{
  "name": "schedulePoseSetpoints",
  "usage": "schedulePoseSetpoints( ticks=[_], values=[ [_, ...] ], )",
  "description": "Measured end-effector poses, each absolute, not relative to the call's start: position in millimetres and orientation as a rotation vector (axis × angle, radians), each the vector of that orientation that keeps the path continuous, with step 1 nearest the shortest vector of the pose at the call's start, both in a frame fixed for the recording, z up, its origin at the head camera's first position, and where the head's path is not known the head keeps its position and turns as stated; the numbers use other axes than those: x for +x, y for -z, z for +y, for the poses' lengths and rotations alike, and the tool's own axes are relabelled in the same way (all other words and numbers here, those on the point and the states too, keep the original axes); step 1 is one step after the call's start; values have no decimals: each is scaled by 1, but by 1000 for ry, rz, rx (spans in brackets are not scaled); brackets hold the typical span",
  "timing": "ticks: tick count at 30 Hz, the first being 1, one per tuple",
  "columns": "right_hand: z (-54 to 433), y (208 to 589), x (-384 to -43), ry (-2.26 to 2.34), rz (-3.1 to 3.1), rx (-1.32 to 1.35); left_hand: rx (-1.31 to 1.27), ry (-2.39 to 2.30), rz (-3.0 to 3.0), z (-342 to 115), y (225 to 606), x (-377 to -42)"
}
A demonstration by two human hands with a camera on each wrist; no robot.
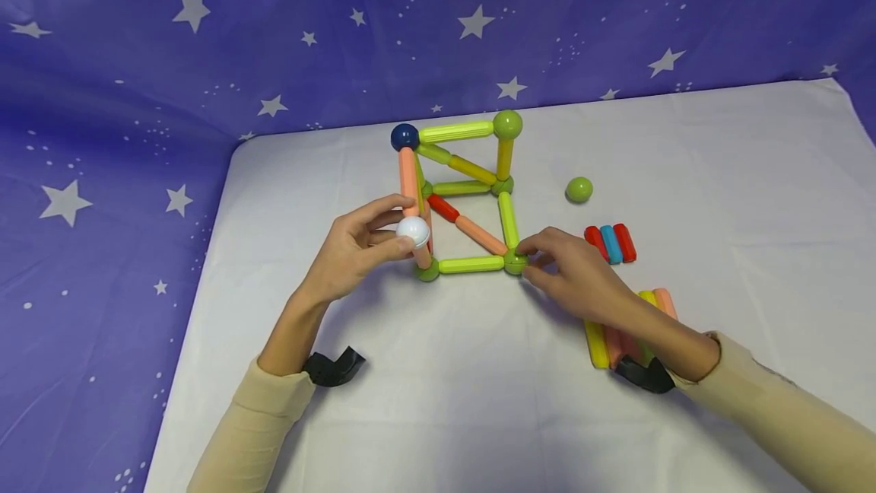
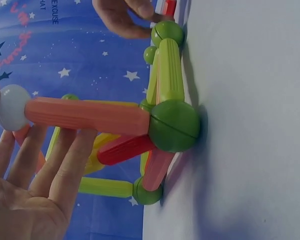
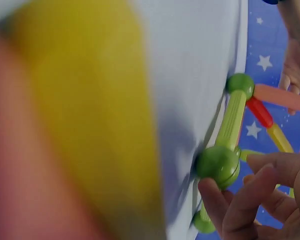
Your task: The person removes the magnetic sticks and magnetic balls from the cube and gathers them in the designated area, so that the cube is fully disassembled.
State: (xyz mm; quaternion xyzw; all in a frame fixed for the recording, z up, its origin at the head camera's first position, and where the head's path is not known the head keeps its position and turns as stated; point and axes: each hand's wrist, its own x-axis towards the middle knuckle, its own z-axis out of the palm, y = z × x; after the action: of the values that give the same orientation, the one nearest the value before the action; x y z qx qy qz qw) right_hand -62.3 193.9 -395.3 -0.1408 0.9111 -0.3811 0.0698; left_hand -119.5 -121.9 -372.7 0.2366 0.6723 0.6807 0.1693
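Grip, left hand: thumb and fingers pinching the white ball, centre of the picture. Grip, right hand: thumb and forefinger clamped on the green corner ball, just right of centre. Rod-and-ball construction: upright on the white table, picture centre; dark blue ball at its upper left. Loose, right of centre: lime ball; short rods — two red, one blue. Lower right: longer rods — partly hidden beneath the forearm.
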Motion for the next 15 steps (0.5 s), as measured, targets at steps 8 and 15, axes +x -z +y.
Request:
schedulePoseSetpoints(
  ticks=[8,15],
  values=[
    [187,395,-70,965,2809,-467,625,-1921,1936,-117,369,-112],
    [195,388,-77,852,2824,-480,638,-1890,1905,-104,366,-91]
  ],
)
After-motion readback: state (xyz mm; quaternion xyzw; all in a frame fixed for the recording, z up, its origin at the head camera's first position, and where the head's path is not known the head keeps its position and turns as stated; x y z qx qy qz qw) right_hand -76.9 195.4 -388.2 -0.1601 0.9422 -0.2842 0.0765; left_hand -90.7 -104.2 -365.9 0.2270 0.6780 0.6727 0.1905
